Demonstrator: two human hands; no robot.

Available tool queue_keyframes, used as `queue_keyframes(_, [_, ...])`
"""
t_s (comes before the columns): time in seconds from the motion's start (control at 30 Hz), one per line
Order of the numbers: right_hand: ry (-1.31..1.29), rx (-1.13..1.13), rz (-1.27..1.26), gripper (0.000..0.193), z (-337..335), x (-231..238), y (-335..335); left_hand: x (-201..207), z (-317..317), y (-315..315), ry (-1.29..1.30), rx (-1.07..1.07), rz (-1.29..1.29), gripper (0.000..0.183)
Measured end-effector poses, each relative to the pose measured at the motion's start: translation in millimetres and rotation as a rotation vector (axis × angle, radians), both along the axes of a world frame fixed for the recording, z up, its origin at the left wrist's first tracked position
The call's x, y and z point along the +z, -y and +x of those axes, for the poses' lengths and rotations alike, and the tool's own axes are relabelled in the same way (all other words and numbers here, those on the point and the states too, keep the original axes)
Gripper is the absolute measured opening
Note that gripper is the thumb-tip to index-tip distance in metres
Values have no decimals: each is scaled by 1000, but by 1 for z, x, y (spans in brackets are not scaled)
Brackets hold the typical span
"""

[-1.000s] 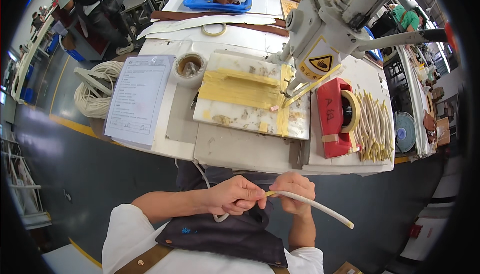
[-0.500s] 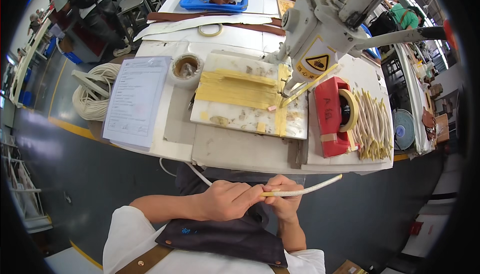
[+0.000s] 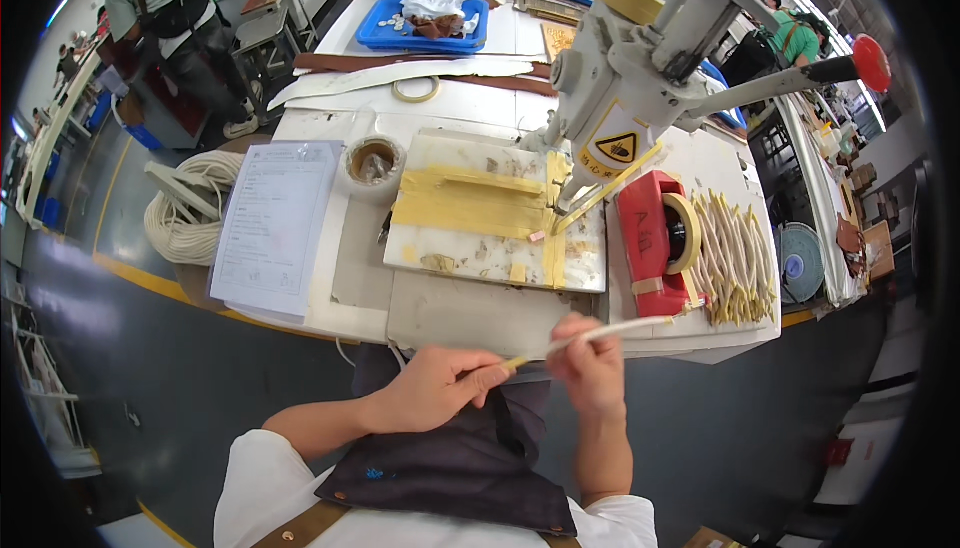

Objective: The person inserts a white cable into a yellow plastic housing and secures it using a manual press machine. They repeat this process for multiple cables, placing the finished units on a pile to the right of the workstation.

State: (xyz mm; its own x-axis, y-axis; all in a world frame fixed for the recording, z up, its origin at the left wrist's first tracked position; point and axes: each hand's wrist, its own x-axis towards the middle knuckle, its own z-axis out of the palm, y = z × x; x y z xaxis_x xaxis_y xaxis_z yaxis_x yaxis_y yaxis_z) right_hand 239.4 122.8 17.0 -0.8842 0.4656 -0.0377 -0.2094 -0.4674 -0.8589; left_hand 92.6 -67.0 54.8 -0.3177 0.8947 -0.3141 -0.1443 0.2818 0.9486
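Workbench (image 3: 362, 322) with a white top fills the middle of the scene, and a grey press (image 3: 600, 58) stands toward its far right, the lever reaching right to a red knob. Below the press lies a pale slab (image 3: 480, 258) crossed by strips of yellow tape. A printed sheet (image 3: 277, 228) lies near the left edge, with a coil of white cord (image 3: 170, 228) just left of it. Right of the slab sits a red tape dispenser (image 3: 640, 248), and just beyond its right side a bundle of short cords (image 3: 735, 258) with yellow ends. In front, by the bench's near edge, the left hand (image 3: 435, 388) pinches between thumb and fingers, while the right hand (image 3: 590, 378), blurred, is curled around a white cord (image 3: 625, 328) that slants up to the right, its tip near the dispenser's lower edge. Smallest is the yellow section (image 3: 515, 361) held in the left fingertips; blur hides whether it joins the white length. For good handling, I judge that the pinch should sit close to the yellow section and the right grip not far from it, so the soft cord does not flop; hold both in one line, press evenly rather than hard, and mind that the free tip does not brush the dispenser.
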Motion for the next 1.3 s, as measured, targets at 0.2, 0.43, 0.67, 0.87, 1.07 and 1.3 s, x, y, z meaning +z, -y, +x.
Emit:
queue_keyframes(0.2, [99,-257,150,25,-36,21,-33,-22,-5,16,-287,376,162,21])
queue_keyframes(0.43, [330,-386,593,51,-78,11,-78,-13,-29,-13,-965,342,209,16])
queue_keyframes(0.67, [575,-472,981,77,-113,2,-108,-50,-54,-54,-1267,379,240,18])
queue_keyframes(0.87, [634,-583,1260,47,-132,-8,-115,-63,-68,-66,-1356,346,267,19])
queue_keyframes(1.07, [714,-419,1589,32,-133,-15,-113,-63,-78,-63,-1398,240,266,22])
queue_keyframes(1.3, [692,-428,1719,30,-132,-26,-117,-61,-88,-64,-1457,59,280,36])
